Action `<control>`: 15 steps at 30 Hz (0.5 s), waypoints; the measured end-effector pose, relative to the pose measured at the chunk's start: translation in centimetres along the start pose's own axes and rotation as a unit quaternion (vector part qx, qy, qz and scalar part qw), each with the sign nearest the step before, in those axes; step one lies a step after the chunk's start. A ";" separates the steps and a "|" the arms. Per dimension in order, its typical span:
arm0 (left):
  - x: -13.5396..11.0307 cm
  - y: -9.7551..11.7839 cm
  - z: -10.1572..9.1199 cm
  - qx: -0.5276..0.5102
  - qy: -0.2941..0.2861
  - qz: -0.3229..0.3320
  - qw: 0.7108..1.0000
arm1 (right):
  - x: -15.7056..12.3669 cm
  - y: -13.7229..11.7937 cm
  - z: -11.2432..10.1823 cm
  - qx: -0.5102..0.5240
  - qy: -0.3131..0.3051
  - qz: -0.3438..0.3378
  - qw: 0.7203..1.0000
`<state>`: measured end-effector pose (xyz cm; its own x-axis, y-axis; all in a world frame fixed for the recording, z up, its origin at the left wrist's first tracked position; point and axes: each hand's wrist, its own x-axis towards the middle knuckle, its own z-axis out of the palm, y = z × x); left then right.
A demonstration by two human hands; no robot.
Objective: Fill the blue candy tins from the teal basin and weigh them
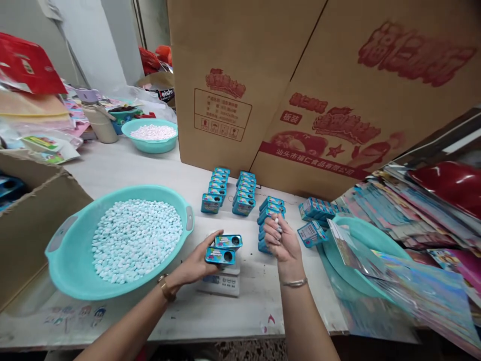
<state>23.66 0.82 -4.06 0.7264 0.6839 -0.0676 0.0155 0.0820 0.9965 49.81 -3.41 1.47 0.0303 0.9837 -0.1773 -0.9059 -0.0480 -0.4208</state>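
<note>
My left hand (198,262) is wrapped round two small blue tins (220,255) with dark round holes in their tops. They sit over a white digital scale (225,285); whether they rest on it I cannot tell. My right hand (283,239) is closed, with small white candies (277,222) showing between its fingers. Behind that hand stands a row of blue tins (271,204), partly hidden by it. A large turquoise basin (63,271) of pale blue and white candies lies left of my left hand.
Farther back stand two more rows of tins (211,203) (243,205), before a tall cardboard box (225,45). More tins (319,208) are at the right, beside a turquoise basin (370,235) with shiny sheets. A smaller candy basin (150,145) and an open carton (33,220) are left.
</note>
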 end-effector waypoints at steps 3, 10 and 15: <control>-2.8 0.8 -1.0 0.040 0.012 -0.013 0.999 | -2.4 0.6 -2.3 0.033 0.037 -0.020 0.999; -13.2 -1.6 -2.7 0.093 0.167 -0.113 0.975 | -6.7 2.8 -6.1 0.075 0.136 -0.059 0.986; -15.0 -4.8 -3.2 0.129 0.276 -0.147 0.941 | -7.2 4.0 -6.3 0.088 0.187 -0.053 0.977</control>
<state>10.51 -7.49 -8.00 0.1977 0.9378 -0.2854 0.3775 0.1959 0.9050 48.59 -11.78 -4.56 0.2499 0.8476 -0.4682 -0.9472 0.1135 -0.3000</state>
